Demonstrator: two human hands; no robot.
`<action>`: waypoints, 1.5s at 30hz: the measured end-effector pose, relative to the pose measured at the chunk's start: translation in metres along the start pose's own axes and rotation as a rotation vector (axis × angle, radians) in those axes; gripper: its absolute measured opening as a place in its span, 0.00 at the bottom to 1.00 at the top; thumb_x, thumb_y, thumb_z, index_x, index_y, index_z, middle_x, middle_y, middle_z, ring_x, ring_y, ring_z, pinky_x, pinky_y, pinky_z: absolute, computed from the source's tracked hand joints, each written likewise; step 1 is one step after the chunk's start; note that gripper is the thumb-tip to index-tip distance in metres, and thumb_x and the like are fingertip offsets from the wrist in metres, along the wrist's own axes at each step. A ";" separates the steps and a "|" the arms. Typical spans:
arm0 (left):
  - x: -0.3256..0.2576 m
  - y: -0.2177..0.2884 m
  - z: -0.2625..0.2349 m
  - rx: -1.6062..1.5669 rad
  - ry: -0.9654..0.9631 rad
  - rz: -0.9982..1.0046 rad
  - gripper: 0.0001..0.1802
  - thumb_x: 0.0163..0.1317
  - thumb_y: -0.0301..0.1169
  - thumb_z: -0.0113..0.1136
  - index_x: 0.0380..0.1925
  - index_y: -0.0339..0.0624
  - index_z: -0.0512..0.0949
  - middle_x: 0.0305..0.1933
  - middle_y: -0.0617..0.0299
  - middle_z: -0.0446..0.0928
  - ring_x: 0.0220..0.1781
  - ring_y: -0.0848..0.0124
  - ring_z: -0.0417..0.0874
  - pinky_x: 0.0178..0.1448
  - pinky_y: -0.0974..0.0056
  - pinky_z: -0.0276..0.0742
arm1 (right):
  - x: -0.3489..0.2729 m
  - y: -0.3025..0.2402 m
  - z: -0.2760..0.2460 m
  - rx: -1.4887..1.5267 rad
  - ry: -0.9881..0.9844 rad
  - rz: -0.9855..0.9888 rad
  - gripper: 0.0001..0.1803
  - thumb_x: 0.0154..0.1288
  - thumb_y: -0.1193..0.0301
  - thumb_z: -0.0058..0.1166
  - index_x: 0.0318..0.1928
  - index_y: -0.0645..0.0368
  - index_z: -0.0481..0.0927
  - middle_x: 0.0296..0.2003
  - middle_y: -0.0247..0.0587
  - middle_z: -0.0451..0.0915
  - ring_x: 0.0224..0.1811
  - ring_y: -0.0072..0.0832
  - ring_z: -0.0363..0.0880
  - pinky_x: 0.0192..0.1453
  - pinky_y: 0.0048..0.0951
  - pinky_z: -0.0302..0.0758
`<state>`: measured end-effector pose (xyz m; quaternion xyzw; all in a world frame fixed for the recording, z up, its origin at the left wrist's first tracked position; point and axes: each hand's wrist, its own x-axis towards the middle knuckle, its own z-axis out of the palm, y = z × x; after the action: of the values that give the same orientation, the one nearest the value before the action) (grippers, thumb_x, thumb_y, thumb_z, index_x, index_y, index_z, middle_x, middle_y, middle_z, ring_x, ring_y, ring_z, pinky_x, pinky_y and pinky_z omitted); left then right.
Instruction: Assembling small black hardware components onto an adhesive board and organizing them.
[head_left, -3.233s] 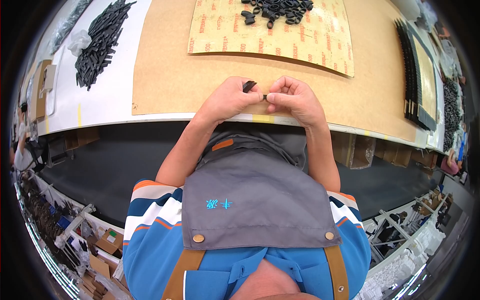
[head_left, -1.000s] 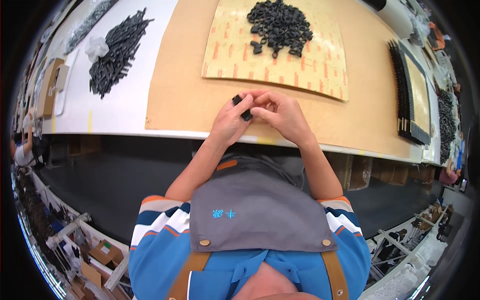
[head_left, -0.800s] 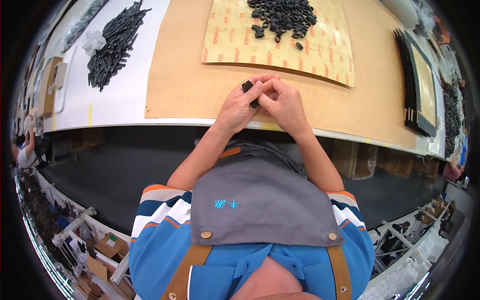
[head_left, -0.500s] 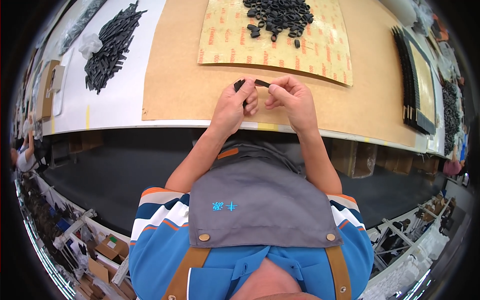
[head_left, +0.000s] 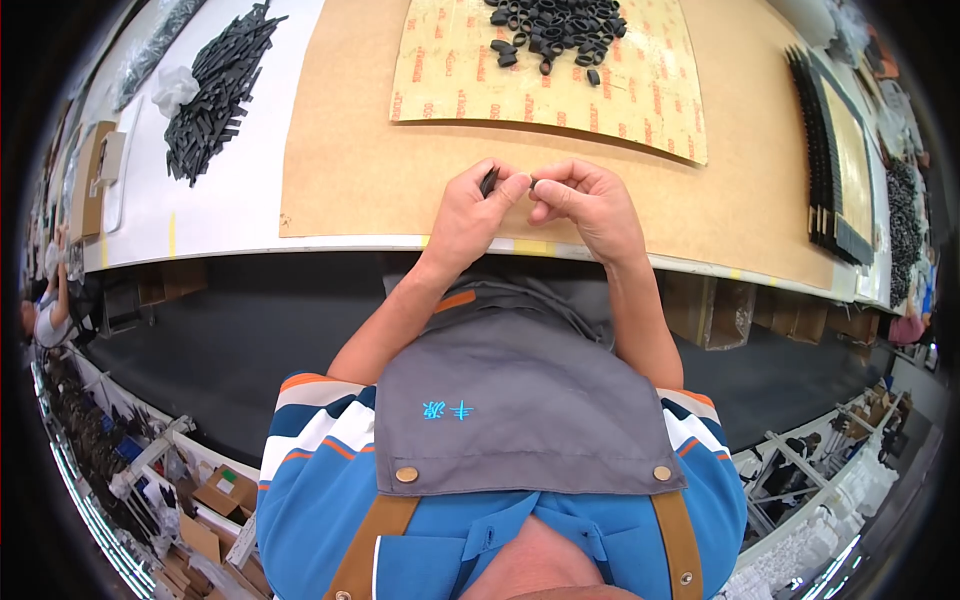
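My left hand [head_left: 466,212] is closed around a few short black strips [head_left: 489,182], whose ends stick out between thumb and forefinger. Close beside it, my right hand [head_left: 600,212] pinches a black strip [head_left: 533,184] between thumb and fingertips. Only a small dark bit of that strip shows, and the left thumb tip meets it from the other side. Both hands are above the brown board near the table's front edge. Beyond them, a heap of small black rings [head_left: 560,35] lies on a yellowish printed sheet [head_left: 450,95].
A large pile of flat black strips [head_left: 215,100] lies at the left, with crumpled clear plastic [head_left: 174,90] beside it. Brown board [head_left: 340,190] covers the middle of the table. A row of long black pieces [head_left: 822,160] stands at the right. Cardboard boxes [head_left: 690,305] are under the table.
My hands have come together, and the strip that stretched between them is now mostly hidden by fingertips. My left hand has turned slightly inward.
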<state>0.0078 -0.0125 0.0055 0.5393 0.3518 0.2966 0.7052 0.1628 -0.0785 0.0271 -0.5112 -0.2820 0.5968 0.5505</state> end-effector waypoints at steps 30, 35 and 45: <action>0.011 0.020 -0.013 0.181 -0.233 -0.259 0.06 0.56 0.30 0.58 0.23 0.41 0.76 0.13 0.76 0.61 0.14 0.85 0.56 0.18 0.74 0.48 | -0.005 0.010 -0.036 0.086 -0.199 0.031 0.11 0.61 0.77 0.55 0.44 0.68 0.75 0.34 0.42 0.80 0.38 0.25 0.82 0.45 0.23 0.78; 0.010 0.019 -0.011 0.226 -0.240 -0.228 0.07 0.56 0.31 0.59 0.22 0.42 0.76 0.14 0.76 0.63 0.15 0.85 0.57 0.19 0.74 0.51 | -0.004 0.006 -0.034 0.055 -0.194 0.084 0.08 0.61 0.78 0.54 0.42 0.67 0.76 0.34 0.43 0.80 0.36 0.27 0.82 0.43 0.24 0.79; 0.011 0.018 -0.009 0.307 -0.253 -0.255 0.07 0.56 0.33 0.58 0.23 0.43 0.76 0.17 0.75 0.66 0.18 0.86 0.60 0.20 0.74 0.54 | -0.006 0.001 -0.019 -0.056 -0.098 0.157 0.05 0.60 0.76 0.56 0.34 0.63 0.74 0.28 0.43 0.81 0.30 0.24 0.82 0.38 0.22 0.79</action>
<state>0.0058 0.0058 0.0190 0.6242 0.3669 0.0781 0.6853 0.1794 -0.0883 0.0221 -0.5171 -0.2842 0.6541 0.4732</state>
